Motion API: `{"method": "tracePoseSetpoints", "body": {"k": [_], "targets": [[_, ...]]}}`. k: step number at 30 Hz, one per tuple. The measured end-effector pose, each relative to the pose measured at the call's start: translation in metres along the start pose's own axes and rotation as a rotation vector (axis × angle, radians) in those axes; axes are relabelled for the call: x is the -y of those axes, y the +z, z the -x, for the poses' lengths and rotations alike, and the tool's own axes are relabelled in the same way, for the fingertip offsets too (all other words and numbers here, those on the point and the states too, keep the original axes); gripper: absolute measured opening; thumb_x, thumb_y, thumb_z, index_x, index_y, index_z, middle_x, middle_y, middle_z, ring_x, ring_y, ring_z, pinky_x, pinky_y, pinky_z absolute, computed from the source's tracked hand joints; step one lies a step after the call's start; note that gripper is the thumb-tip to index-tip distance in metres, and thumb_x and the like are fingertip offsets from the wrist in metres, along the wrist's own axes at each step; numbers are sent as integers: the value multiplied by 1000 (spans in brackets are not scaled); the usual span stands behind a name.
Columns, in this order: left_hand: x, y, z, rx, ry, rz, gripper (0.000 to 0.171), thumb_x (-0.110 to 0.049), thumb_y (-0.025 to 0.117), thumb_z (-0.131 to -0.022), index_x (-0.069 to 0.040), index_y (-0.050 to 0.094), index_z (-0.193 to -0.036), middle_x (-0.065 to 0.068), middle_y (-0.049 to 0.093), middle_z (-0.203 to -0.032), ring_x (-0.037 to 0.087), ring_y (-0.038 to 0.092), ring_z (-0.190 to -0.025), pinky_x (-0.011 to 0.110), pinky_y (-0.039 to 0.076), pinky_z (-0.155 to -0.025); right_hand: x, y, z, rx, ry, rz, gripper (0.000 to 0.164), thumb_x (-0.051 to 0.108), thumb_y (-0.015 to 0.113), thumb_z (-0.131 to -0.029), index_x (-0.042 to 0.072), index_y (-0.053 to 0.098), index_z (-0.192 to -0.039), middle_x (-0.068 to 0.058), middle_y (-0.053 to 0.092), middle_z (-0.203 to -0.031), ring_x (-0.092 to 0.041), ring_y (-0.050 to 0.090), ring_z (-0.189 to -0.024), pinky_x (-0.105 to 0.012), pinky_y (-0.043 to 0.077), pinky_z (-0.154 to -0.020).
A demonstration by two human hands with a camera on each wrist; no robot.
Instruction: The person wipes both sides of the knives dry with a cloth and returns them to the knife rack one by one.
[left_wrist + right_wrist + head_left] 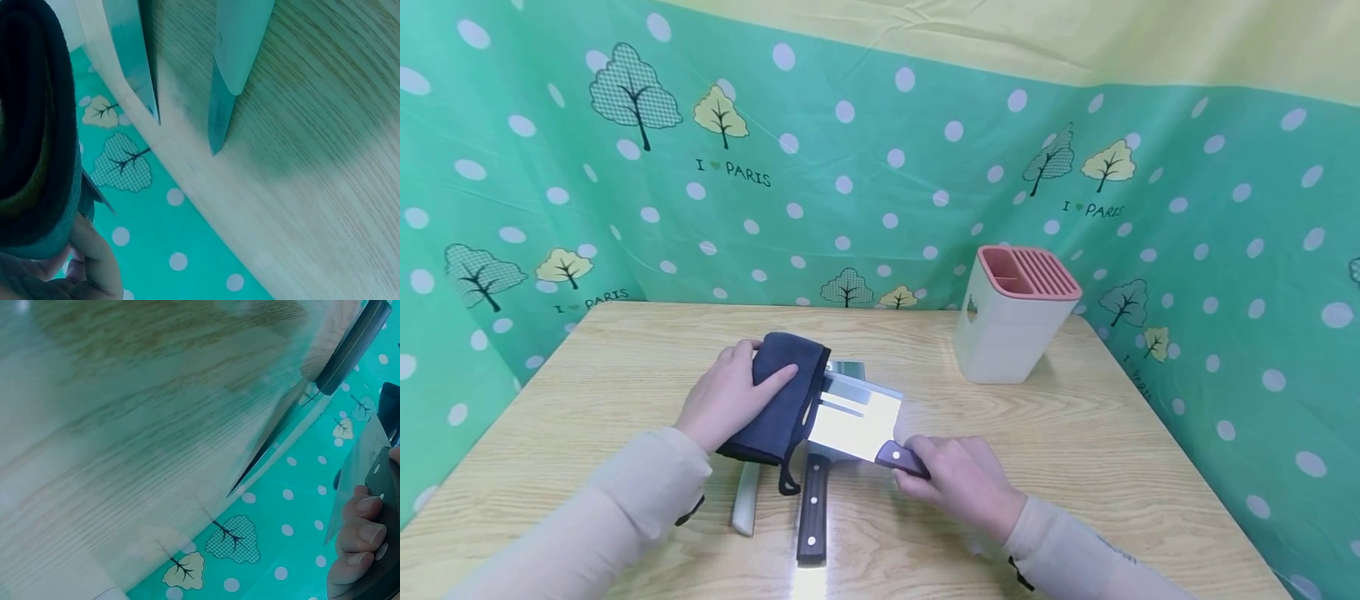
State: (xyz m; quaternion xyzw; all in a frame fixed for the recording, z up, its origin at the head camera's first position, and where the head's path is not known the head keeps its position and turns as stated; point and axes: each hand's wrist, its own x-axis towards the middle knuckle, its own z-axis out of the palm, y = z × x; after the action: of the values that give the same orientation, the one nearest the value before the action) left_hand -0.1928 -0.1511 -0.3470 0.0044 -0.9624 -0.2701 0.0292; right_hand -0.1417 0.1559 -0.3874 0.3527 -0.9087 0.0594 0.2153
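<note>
My left hand (pixel 722 404) grips a folded dark navy cloth (pixel 786 408), thumb on top and fingers behind; a thin loop hangs from its near corner. A cleaver (pixel 857 421) with a broad shiny blade meets the cloth's right edge, so the blade's far end is hidden. Its dark riveted handle is held in my right hand (pixel 966 479), with the curled fingers (pixel 369 534) showing in the right wrist view. Beneath lies a second, dark-handled knife (pixel 813 508), its blade mostly covered. A pale-handled knife (pixel 745 500) lies left of it, partly under the cloth.
At the back right of the wooden table (pixel 1112 467) stands a white knife block (pixel 1011 333) with a pink slotted top. A green dotted curtain (pixel 865 150) hangs behind the table and along both sides.
</note>
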Motion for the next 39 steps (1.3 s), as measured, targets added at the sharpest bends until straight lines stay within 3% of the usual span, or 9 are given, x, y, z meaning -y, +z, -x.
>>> {"method": "tracePoseSetpoints", "body": {"k": [14,26,39], "targets": [[-4,6,3,1,6,-10,90,-71,42,-81,-1,34,-137,24,48,-124,32,51,-98,42,44,-71,1,1,-1,-25,-19,17,26,41,66,-76,21,50,-72,17,37,-53,1,27,-43,-16,13,-37],[-8,7,3,-5,18,-16,88,-70,43,-82,-2,34,-137,24,48,-125,33,51,-102,45,44,-74,3,0,-2,-11,-12,6,28,42,65,-78,22,47,-70,17,36,-53,1,27,-43,-15,14,-37],[-11,9,3,29,12,-26,89,-72,41,-81,-6,32,-140,24,48,-126,32,52,-99,41,44,-70,3,2,-3,-23,-20,15,29,42,65,-78,22,47,-69,17,37,-52,2,27,-42,-15,14,-37]]}}
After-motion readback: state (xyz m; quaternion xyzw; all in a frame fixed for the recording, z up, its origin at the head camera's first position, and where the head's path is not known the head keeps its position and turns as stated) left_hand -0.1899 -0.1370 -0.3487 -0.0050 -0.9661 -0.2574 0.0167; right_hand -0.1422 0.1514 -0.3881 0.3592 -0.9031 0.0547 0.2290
